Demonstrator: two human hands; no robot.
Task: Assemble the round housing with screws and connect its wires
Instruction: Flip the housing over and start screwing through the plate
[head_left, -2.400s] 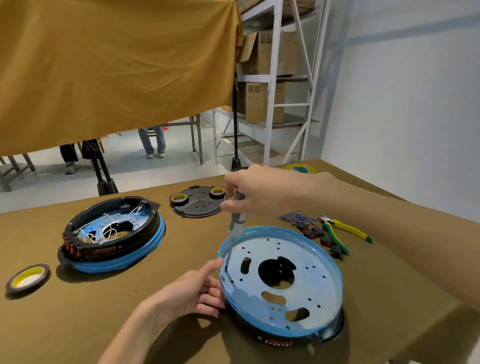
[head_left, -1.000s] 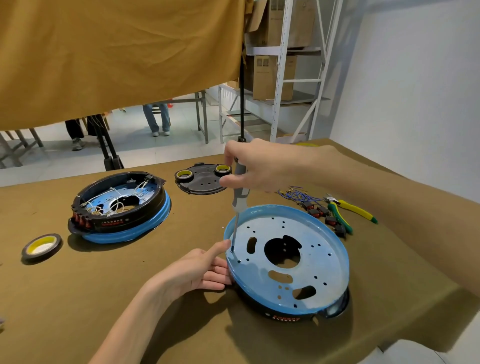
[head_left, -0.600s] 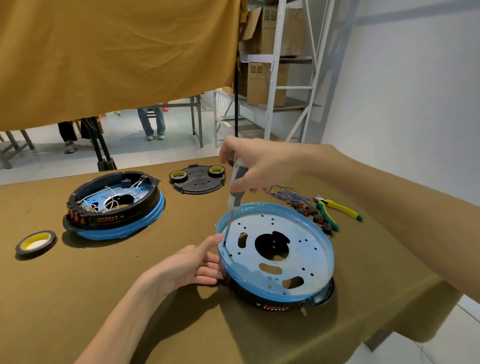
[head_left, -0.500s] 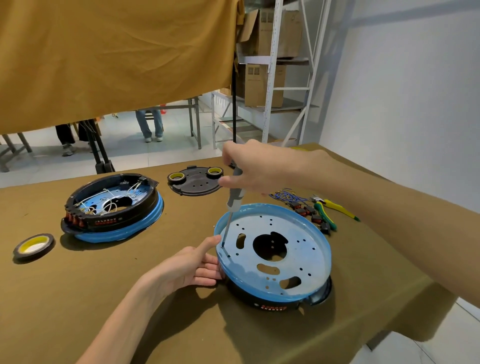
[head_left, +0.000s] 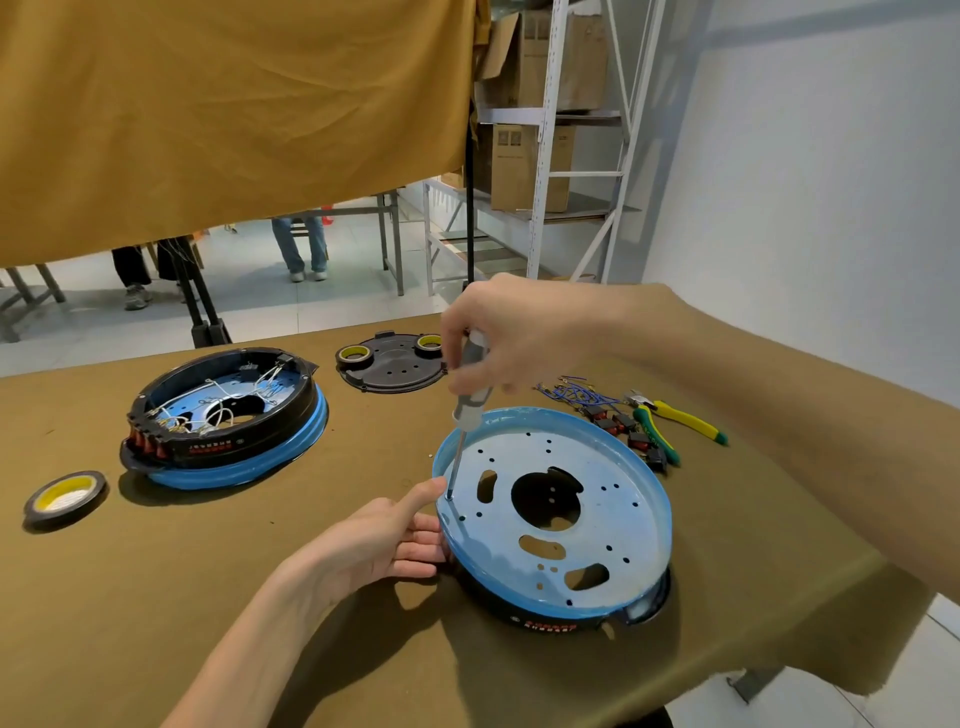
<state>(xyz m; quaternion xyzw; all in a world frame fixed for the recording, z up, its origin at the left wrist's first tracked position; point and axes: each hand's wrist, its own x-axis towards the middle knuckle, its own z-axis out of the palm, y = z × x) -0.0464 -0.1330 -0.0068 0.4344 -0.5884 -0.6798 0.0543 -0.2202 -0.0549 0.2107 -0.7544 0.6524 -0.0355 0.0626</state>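
Head view: your right hand (head_left: 511, 338) grips the screwdriver (head_left: 470, 395) on a rim screw, left hand (head_left: 379, 535) braces the round housing (head_left: 613, 530); wires (head_left: 576, 395) beside it unconnected.

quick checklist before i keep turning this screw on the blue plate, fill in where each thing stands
1. Screwdriver gripped by right hand: ok.
2. Tip down at a hole near the left rim of the blue plate: ok.
3. Tip seated in a screw head: cannot tell, too small.
4. Left hand bracing the plate's left edge, thumb beside the shaft: ok.
5. Round housing resting on the table under the plate: ok.
6. Wire connectors and pliers apart from the plate: ok.
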